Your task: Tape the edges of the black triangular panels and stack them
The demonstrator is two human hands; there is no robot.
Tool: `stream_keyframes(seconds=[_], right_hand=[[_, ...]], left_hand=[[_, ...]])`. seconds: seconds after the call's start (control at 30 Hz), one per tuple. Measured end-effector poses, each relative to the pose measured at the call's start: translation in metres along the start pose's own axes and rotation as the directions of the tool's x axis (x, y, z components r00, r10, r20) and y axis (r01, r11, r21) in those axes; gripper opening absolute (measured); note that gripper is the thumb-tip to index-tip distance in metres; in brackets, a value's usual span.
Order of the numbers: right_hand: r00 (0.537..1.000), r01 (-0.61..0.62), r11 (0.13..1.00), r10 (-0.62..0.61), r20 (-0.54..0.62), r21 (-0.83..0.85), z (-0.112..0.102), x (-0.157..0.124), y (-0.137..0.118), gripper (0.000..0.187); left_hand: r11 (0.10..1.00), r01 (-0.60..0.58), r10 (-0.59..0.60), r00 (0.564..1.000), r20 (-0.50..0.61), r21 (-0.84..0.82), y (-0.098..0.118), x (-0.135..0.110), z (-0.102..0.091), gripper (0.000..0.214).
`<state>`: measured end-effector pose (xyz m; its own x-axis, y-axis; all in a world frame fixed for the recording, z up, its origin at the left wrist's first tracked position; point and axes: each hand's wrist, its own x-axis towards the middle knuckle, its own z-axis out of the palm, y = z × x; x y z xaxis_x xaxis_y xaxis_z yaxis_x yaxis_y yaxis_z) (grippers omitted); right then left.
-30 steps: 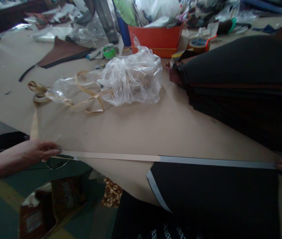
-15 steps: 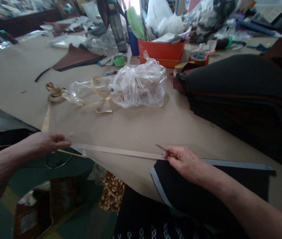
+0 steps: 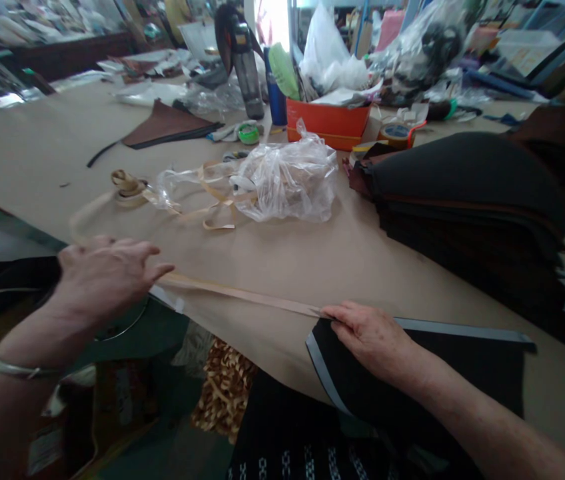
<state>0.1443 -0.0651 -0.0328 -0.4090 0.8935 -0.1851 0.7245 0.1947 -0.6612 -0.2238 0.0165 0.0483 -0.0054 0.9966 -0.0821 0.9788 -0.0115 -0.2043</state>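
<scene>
My left hand [image 3: 110, 273] is over the table's near left edge, fingers stretched and thumb apart from them. A pale beige tape strip [image 3: 247, 295] runs from under its thumb across the table to my right hand [image 3: 370, 337]. My right hand is closed round a small knife [image 3: 318, 312]; only part of its blade shows, pointing left along the strip. Beneath that hand lies a black fabric piece [image 3: 462, 363] with grey tape along its upper and left edges. Behind my left hand, a blurred length of tape curves back to a coil [image 3: 126, 187].
A clear plastic bag [image 3: 292, 177] with loose tape lies mid-table. At right is a stack of dark cut pieces [image 3: 462, 173]. Farther back stand an orange box [image 3: 330, 120] and a bottle [image 3: 247, 80]. Below the edge are curled tan strips [image 3: 222, 387].
My left hand has risen slightly and its fingers have spread. My right hand has lowered the knife from above the strip onto it, by the black piece's corner. The view has shifted a little.
</scene>
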Motion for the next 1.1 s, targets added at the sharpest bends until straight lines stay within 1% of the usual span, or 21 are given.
stream_keyframes(seconds=[0.03,0.07,0.1,0.13,0.17,0.23,0.27,0.33,0.37,0.4,0.5,0.53,0.57,0.63,0.67,0.73,0.8,1.0,1.1], right_hand=[[1.0,-0.011,0.998,0.012,-0.005,0.066,-0.002,0.0,0.0,0.033],[0.999,-0.033,0.99,0.036,-0.018,0.141,-0.005,-0.001,0.0,0.033],[0.997,-0.059,0.975,0.068,-0.034,0.213,-0.008,-0.002,-0.001,0.031],[0.993,-0.087,0.957,0.105,-0.051,0.276,-0.011,-0.003,-0.002,0.027],[0.988,-0.106,0.94,0.137,-0.072,0.325,-0.013,-0.004,-0.003,0.025],[0.979,-0.107,0.921,0.163,-0.122,0.375,-0.018,-0.007,-0.008,0.022],[0.975,-0.093,0.921,0.161,-0.151,0.379,-0.019,-0.008,-0.011,0.02],[0.969,-0.074,0.92,0.159,-0.191,0.385,-0.019,-0.01,-0.017,0.018],[0.968,-0.084,0.907,0.172,-0.182,0.412,-0.017,-0.009,-0.019,0.017],[0.969,-0.104,0.88,0.194,-0.15,0.463,-0.014,-0.009,-0.02,0.016],[0.963,-0.185,0.741,0.267,-0.03,0.646,0.001,-0.004,-0.015,0.015],[0.958,-0.198,0.715,0.286,-0.023,0.67,0.007,-0.003,-0.013,0.02],[0.953,-0.2,0.716,0.302,-0.038,0.669,0.013,-0.001,-0.01,0.03],[0.947,-0.194,0.773,0.309,-0.091,0.603,0.021,0.001,-0.007,0.051],[0.948,-0.19,0.811,0.299,-0.112,0.553,0.024,0.001,-0.007,0.056],[0.954,-0.185,0.871,0.27,-0.129,0.454,0.026,0.001,-0.009,0.053],[0.958,-0.194,0.902,0.259,-0.124,0.386,0.025,0.0,-0.012,0.046],[0.963,-0.203,0.945,0.24,-0.12,0.258,0.024,0.001,-0.017,0.04],[0.968,-0.187,0.963,0.214,-0.133,0.193,0.026,0.003,-0.018,0.035]], left_hand=[[0.995,-0.094,0.096,0.993,-0.063,0.022,0.017,-0.005,-0.001,0.046],[0.981,-0.192,0.189,0.976,-0.111,-0.021,0.036,-0.011,-0.001,0.041],[0.942,-0.316,0.301,0.945,-0.13,-0.113,0.055,-0.016,0.0,0.036],[0.873,-0.433,0.414,0.901,-0.129,-0.224,0.075,-0.021,0.002,0.033],[0.833,-0.485,0.468,0.874,-0.128,-0.266,0.095,-0.025,0.006,0.029],[0.758,-0.564,0.561,0.82,-0.113,-0.328,0.131,-0.032,0.013,0.021],[0.744,-0.581,0.587,0.804,-0.092,-0.331,0.146,-0.035,0.016,0.019],[0.742,-0.589,0.601,0.796,-0.071,-0.321,0.168,-0.039,0.023,0.018],[0.751,-0.585,0.597,0.8,-0.063,-0.307,0.176,-0.04,0.025,0.018],[0.76,-0.581,0.592,0.804,-0.059,-0.293,0.181,-0.04,0.027,0.017],[0.777,-0.574,0.583,0.811,-0.047,-0.261,0.188,-0.038,0.029,0.015],[0.777,-0.575,0.585,0.81,-0.043,-0.255,0.188,-0.036,0.029,0.014],[0.775,-0.579,0.59,0.807,-0.037,-0.252,0.188,-0.035,0.028,0.013],[0.769,-0.589,0.603,0.797,-0.025,-0.249,0.188,-0.032,0.026,0.013],[0.766,-0.594,0.609,0.793,-0.019,-0.247,0.188,-0.031,0.026,0.012],[0.763,-0.601,0.617,0.787,-0.007,-0.239,0.188,-0.028,0.025,0.013],[0.76,-0.607,0.625,0.78,0.006,-0.232,0.189,-0.025,0.024,0.015],[0.745,-0.616,0.643,0.765,0.032,-0.255,0.193,-0.024,0.019,0.016],[0.704,-0.634,0.681,0.731,0.05,-0.321,0.197,-0.032,0.012,0.016]])
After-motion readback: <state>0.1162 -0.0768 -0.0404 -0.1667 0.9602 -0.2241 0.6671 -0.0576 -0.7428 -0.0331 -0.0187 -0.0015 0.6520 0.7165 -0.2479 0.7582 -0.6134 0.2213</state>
